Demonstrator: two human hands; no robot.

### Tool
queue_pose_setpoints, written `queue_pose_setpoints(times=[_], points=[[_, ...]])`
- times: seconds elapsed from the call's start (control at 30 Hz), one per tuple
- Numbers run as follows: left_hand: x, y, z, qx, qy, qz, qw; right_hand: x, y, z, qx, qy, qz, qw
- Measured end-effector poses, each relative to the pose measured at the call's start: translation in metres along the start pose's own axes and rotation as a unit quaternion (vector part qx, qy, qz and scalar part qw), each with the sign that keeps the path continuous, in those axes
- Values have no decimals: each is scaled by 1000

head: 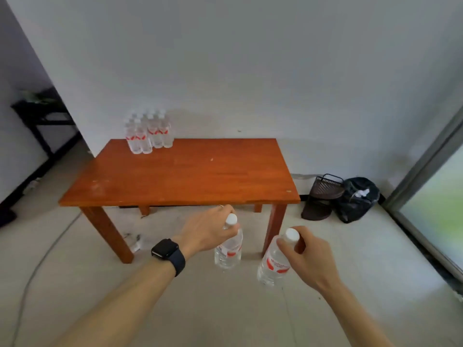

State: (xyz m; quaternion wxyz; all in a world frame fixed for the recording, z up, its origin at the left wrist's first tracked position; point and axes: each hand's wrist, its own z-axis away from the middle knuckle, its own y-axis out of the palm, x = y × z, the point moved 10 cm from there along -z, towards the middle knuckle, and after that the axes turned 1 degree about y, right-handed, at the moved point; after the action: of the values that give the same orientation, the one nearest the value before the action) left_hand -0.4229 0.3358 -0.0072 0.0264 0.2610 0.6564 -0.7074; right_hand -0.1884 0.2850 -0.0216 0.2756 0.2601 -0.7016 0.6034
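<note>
Before table (180, 176), left hand (208, 231) grips left bottle (229, 249), right hand (309, 257) right bottle (273, 266), fingers (300, 244) probably curled, part-hidden

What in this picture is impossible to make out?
Head view:
- Label print on the left bottle in the left hand and the right bottle in the right hand: blurred, too small.
- Count of the bottle cluster on the table: bottles overlap and blur.
- Contents of the black bag: opaque.
- Dark furniture, far left: blurred, cut by the wall corner.
</note>
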Motion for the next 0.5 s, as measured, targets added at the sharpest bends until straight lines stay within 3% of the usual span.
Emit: queue_pose_setpoints(times=[0.5], points=[[247, -62, -77, 13, -106, -36, 994, 113, 219, -202, 147, -75, 24, 986]])
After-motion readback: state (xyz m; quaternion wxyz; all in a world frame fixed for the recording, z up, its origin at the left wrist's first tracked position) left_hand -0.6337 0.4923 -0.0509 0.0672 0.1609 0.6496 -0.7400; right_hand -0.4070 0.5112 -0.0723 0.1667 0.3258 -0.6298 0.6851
